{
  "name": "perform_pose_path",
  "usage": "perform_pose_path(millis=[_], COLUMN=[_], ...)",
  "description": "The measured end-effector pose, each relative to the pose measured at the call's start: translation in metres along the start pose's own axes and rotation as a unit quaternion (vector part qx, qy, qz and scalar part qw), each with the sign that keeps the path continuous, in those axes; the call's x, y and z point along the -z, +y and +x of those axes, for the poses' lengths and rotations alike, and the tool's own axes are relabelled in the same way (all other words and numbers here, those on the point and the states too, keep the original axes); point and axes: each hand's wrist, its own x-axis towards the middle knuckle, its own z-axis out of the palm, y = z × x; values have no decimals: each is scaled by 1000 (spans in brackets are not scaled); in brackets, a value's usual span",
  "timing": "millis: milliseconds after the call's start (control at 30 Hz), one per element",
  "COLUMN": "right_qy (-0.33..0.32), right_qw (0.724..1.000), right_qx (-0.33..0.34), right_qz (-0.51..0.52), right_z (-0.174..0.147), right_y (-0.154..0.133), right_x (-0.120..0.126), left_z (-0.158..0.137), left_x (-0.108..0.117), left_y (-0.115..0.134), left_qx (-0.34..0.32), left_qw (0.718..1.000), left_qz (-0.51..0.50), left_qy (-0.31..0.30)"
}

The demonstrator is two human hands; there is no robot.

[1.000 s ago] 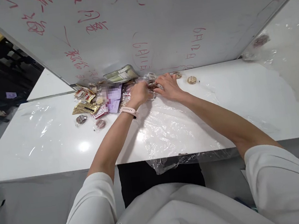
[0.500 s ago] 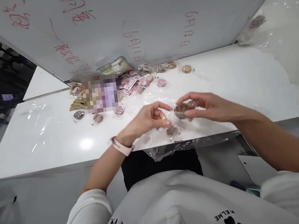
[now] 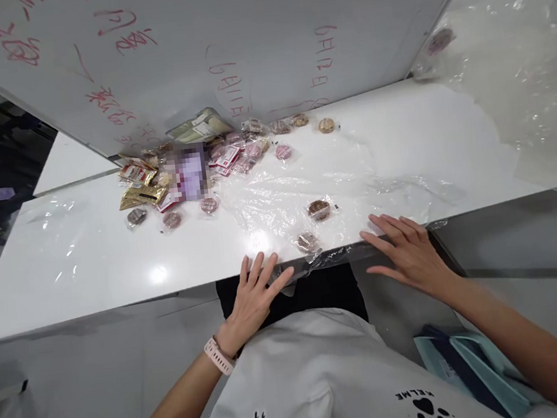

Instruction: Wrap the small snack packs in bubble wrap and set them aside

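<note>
My left hand [image 3: 258,292] is open at the front edge of the white table, fingers spread and holding nothing. Over the edge to the right, my right hand [image 3: 404,252] is open too, its fingers stretched out and bare. Between and beyond them lie two small round brown snacks in clear wrappers: a darker one [image 3: 319,210] farther in and a lighter one [image 3: 307,242] near the edge. Both rest on a thin clear plastic sheet [image 3: 267,200] that hangs over the table's front edge. Neither hand touches the snacks.
At the back left sits a heap of packets [image 3: 227,158], partly blurred out, with a green tray-like pack [image 3: 201,125] behind. Several wrapped round snacks, such as a pale one [image 3: 326,125], lie around it. A whiteboard [image 3: 269,42] stands behind. A blue bag [image 3: 470,368] is low at right.
The dark wrapped snack has left my right hand and now lies on the plastic sheet. Both hands have drawn back toward me and spread apart. The view has shifted slightly.
</note>
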Motion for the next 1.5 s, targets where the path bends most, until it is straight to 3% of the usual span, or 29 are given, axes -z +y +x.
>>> perform_pose_path(millis=[100,200,300,367,567,633,767,833,933,1067,1167,1233,1300,1367,1433,1500], right_qy=[22,61,42,35,30,8,-50,-74,-130,-219,-200,-142,-47,25,37,27], right_qw=[998,997,999,999,998,998,993,988,964,894,872,894,941,984,999,996], right_qx=[-24,-33,-6,15,38,56,92,95,28,-179,-285,-321,-287,-155,1,84], right_qz=[-55,-47,3,29,41,36,55,102,230,347,344,279,171,83,36,12], right_z=[-23,-18,-3,5,15,18,29,36,52,84,106,112,110,103,97,98], right_y=[10,7,-3,-8,-12,-14,-18,-15,-1,26,40,40,33,20,7,-2], right_x=[-15,-26,-31,-31,-17,-8,12,21,32,37,32,31,33,37,37,30], left_z=[-21,-6,17,29,32,21,-1,-4,5,35,55,62,63,61,58,57], left_x=[-28,-37,-20,-2,39,48,62,66,65,56,49,48,48,49,49,48], left_y=[0,3,7,8,-22,-37,-55,-57,-58,-62,-63,-63,-63,-64,-65,-66], left_qx=[39,43,3,11,168,207,237,257,326,427,442,444,464,490,501,499], left_qw=[998,996,990,984,948,944,948,936,904,865,877,887,881,867,862,863], left_qz=[35,29,-9,-56,-165,-167,-204,-237,-269,-252,-174,-117,-81,-66,-65,-65], left_qy=[21,79,142,166,214,195,65,41,66,78,65,57,57,55,51,49])
